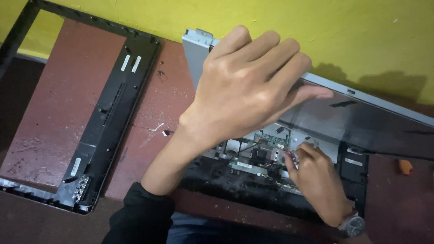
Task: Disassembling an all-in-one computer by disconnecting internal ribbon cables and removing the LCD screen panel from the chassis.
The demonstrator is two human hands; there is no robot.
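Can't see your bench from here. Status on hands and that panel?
Left hand grips the tilted display panel. Right hand pinches a small connector by the green circuit board. Detached black bezel lies aside, left.

— What does the person wear on the arms?

— A dark, nearly black sleeve covers the left forearm, bunched near the elbow. The left hand is bare, with no ring.

— And the right hand?

— Bare too. A wristwatch with a round dark face and metal case sits on that wrist. Blue cloth shows below.
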